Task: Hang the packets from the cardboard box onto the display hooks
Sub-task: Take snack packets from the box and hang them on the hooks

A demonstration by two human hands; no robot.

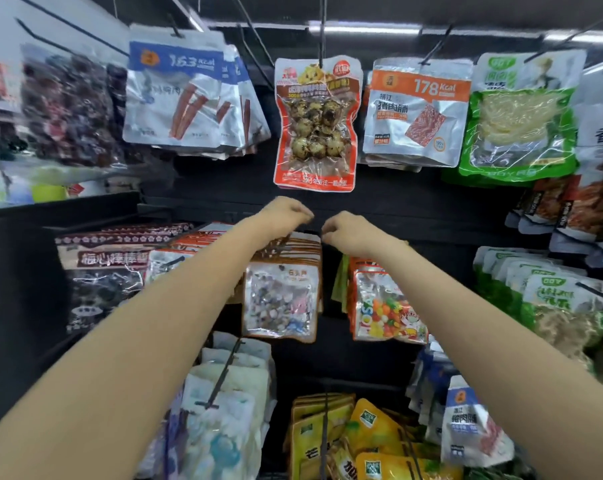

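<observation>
**Both arms stretched to the middle hook row**

Two bare forearms enter from 7 and 5 o'clock and run up to meet near the centre. Left hand (286,213) is bent down at the wrist, fingers curled; it sits over the top edges of the row of brown-edged clear packets of mixed sweets (281,299), and whether it pinches one I cannot tell. Right hand (348,233) lies just beside it, apart by a narrow gap, fingers curled downward above the orange packets of coloured candies (386,306); its grasp is hidden too. At 12 o'clock, directly above both hands, the red-and-clear packet of speckled eggs (315,123) hangs upright from a thin black display hook (322,29). At 6 o'clock lie yellow pouches (373,427).
</observation>
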